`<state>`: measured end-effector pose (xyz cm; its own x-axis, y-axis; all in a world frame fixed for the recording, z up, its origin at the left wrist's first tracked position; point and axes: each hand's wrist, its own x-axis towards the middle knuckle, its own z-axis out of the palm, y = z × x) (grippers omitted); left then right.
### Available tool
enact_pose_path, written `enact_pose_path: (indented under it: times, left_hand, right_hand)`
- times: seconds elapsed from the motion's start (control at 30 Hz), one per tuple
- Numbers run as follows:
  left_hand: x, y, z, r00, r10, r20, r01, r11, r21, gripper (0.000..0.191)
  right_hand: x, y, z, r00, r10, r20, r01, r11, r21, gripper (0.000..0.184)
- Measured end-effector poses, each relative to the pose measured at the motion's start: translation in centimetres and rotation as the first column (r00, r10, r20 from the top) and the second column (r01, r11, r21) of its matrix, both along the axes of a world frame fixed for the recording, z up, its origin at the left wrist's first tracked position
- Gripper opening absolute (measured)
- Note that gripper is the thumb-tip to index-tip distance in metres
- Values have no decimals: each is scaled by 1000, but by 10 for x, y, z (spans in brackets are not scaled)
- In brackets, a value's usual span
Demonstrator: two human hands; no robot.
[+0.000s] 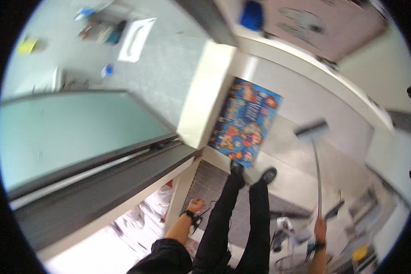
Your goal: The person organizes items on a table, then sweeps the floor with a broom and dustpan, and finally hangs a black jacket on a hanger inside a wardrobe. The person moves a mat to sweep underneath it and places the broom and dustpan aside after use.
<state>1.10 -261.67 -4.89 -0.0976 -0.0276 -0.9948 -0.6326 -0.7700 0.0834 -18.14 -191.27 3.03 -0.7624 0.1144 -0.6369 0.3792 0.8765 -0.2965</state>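
Note:
My right hand (320, 228) grips the handle of a long-handled floor mop or broom (318, 171) low on the right. Its dark, wide head (311, 128) is blurred, ahead of me over the pale floor; whether it touches the floor I cannot tell. At my left side, my left hand (196, 205) hangs with its fingers curled, and no held object shows in it. A dark cable runs close by that hand. Ahead of my black shoes (269, 175) lies a blue board or mat (246, 120) printed with colourful cartoon figures, its near corner by my left shoe.
To the left stand a cream post (209, 96) and a dark-framed glass panel (82, 130). White fabric (147, 219) shows below them. Cables and clutter (284, 236) lie near my right leg. A white ledge (315, 68) curves across the far side, with a blue object (252, 15) beyond.

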Motion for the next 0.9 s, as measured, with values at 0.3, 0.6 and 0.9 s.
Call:
enact_pose_path:
  times: [0.3, 0.6, 0.9]
  left_hand:
    - [-24, 30, 194, 549, -780, 300, 833, 538, -125, 24]
    - [-163, 80, 248, 483, -837, 258, 875, 470, -115, 23]
    - [-245, 76, 229, 624, -761, 179, 761, 644, 81, 23]
  right_hand:
    - [-228, -102, -70, 975, -199, 97, 202, 979, -13, 53]
    - [61, -12, -13, 757, -573, 314, 577, 812, 91, 43]
    - [78, -26, 93, 787, -609, 97, 569, 778, 267, 32]
